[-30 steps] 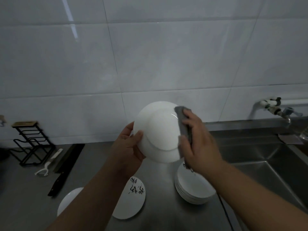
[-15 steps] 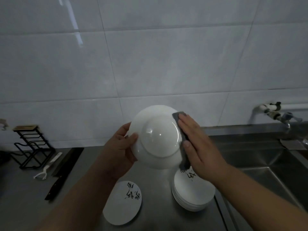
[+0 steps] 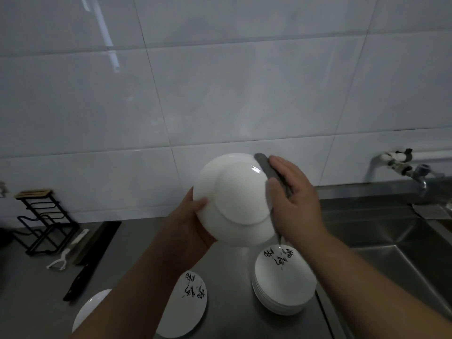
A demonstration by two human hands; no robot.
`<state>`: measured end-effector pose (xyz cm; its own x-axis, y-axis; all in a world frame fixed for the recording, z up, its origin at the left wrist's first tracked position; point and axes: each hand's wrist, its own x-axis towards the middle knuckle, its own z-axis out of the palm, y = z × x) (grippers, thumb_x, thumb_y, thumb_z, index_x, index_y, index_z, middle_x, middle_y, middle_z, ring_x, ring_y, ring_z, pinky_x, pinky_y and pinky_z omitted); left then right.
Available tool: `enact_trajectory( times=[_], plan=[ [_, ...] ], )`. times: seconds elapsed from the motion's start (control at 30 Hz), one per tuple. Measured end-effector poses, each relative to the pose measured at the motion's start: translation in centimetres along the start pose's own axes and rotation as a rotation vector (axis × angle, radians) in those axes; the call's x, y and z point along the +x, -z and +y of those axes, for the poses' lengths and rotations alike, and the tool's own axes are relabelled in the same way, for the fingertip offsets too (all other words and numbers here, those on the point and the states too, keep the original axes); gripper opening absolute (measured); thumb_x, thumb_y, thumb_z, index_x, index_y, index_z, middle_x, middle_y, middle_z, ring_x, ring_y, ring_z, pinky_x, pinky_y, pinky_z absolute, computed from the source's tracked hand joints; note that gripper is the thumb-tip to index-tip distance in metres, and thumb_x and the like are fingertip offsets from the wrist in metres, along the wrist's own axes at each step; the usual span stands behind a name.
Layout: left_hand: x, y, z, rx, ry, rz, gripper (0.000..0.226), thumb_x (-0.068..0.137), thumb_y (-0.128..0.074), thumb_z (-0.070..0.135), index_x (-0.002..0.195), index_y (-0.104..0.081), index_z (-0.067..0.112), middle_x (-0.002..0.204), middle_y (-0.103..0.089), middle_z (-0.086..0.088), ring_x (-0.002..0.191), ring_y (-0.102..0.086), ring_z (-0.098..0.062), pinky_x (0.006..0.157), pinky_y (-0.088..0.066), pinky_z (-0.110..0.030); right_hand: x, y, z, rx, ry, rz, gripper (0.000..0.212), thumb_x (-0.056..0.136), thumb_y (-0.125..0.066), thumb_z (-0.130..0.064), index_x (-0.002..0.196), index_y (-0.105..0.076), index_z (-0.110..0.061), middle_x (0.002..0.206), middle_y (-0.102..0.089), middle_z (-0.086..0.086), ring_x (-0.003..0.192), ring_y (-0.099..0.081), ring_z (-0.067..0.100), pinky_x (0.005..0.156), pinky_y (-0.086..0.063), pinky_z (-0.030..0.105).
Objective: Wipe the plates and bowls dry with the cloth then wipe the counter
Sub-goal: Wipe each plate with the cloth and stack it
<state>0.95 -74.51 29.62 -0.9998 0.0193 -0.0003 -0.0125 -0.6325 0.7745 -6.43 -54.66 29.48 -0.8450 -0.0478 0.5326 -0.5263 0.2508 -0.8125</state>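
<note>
Above the counter, left hand fingers gripping upturned bowl, right hand fingers pinching cloth.

Plate stack just beneath the right grip, lone plate under the left grip, bare tabletop farther left.

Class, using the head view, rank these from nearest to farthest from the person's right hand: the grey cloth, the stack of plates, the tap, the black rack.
1. grey cloth: held under the right hand, against the bowl's edge.
2. stack of plates: on the counter just below that hand.
3. tap: on the wall to the right, above the sink.
4. black rack: far left of the counter.
</note>
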Motion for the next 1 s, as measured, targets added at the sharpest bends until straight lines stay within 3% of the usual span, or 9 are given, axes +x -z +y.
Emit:
enact_trajectory(
  times=[0.17,0.3,0.4,0.5,0.63,0.77,0.83,0.9,1.0],
  plan=[
    [0.5,-0.3,1.7,0.165,-0.074,0.077,0.042,0.097,-0.05,0.018,0.138,-0.059,0.013,0.135,-0.065,-0.018,0.113,-0.068,-0.029,0.088,-0.061,-0.041,3.3,0.6,-1.2,-0.024,0.137,-0.198,0.041,0.095,-0.057,-0.021,0.135,-0.068,-0.018,0.141,-0.062,-0.012,0.134,-0.052,-0.004,0.117,-0.041,0.031],
    [0.5,-0.1,1.5,0.122,-0.142,0.142,0.046,0.094,-0.05,0.017,0.14,-0.056,0.01,0.133,-0.067,-0.016,0.115,-0.067,-0.03,0.092,-0.06,-0.043,-1.9,-0.1,0.1,-0.11,0.185,-0.199,0.058,0.104,-0.048,-0.029,0.16,-0.034,-0.017,0.166,-0.032,-0.007,0.152,-0.028,0.008,0.125,-0.029,0.037],
    [0.7,0.3,0.9,0.07,-0.135,0.185,0.048,0.097,-0.049,0.017,0.144,-0.052,0.013,0.138,-0.063,-0.016,0.123,-0.063,-0.033,0.092,-0.06,-0.045,-5.7,-0.9,0.4,-0.113,0.181,-0.219,0.069,0.105,-0.045,-0.037,0.164,-0.017,-0.016,0.171,-0.013,-0.007,0.157,-0.014,0.013,0.127,-0.021,0.038],
    [0.6,-0.1,0.3,0.047,-0.13,0.175,0.045,0.098,-0.048,0.016,0.142,-0.054,0.013,0.138,-0.063,-0.017,0.122,-0.063,-0.032,0.092,-0.059,-0.046,-1.5,-0.9,-0.6,-0.176,0.087,-0.163,0.063,0.102,-0.042,-0.044,0.16,-0.032,-0.022,0.165,-0.031,-0.01,0.15,-0.028,0.006,0.124,-0.03,0.042],
    [1.1,-1.2,0.5,-0.03,-0.218,0.114,0.037,0.106,-0.039,0.014,0.139,-0.055,0.017,0.133,-0.068,-0.011,0.116,-0.068,-0.028,0.082,-0.061,-0.042,1.5,-0.8,-2.0,-0.186,0.148,-0.111,0.06,0.104,-0.04,-0.042,0.159,-0.036,-0.018,0.165,-0.031,-0.009,0.15,-0.027,0.003,0.125,-0.026,0.033],
    [1.3,-0.8,-0.3,0.036,-0.216,0.095,0.04,0.104,-0.049,0.016,0.144,-0.049,0.023,0.144,-0.06,-0.011,0.13,-0.059,-0.033,0.096,-0.055,-0.058,-4.9,-2.6,-1.6,-0.004,0.053,-0.023,0.065,0.105,-0.043,-0.032,0.164,-0.019,-0.019,0.169,-0.009,-0.013,0.154,-0.017,0.003,0.121,-0.02,0.015],
    [1.1,-0.6,-0.1,0.099,-0.149,0.067,0.051,0.093,-0.056,0.013,0.143,-0.049,0.021,0.141,-0.061,-0.014,0.126,-0.062,-0.034,0.095,-0.055,-0.06,-3.9,-2.3,-1.0,0.03,-0.021,0.07,0.059,0.103,-0.043,-0.03,0.16,-0.032,-0.017,0.164,-0.023,-0.012,0.147,-0.026,-0.006,0.114,-0.024,0.006],
    [1.1,-0.4,0.7,0.125,-0.063,0.039,0.05,0.092,-0.061,0.012,0.141,-0.052,0.02,0.135,-0.066,-0.012,0.116,-0.067,-0.032,0.082,-0.061,-0.055,-0.3,-0.7,-0.7,-0.007,0.004,0.108,0.048,0.102,-0.047,-0.028,0.146,-0.055,-0.013,0.151,-0.048,-0.006,0.136,-0.041,-0.009,0.11,-0.032,0.008],
    [1.1,-0.1,1.9,0.186,0.007,-0.002,0.04,0.095,-0.058,0.017,0.135,-0.058,0.019,0.129,-0.069,-0.012,0.108,-0.07,-0.032,0.072,-0.062,-0.054,4.2,1.5,-1.1,-0.025,0.146,-0.053,0.032,0.098,-0.056,-0.022,0.126,-0.072,-0.017,0.131,-0.067,-0.01,0.126,-0.056,-0.004,0.11,-0.042,0.018]
  ],
)
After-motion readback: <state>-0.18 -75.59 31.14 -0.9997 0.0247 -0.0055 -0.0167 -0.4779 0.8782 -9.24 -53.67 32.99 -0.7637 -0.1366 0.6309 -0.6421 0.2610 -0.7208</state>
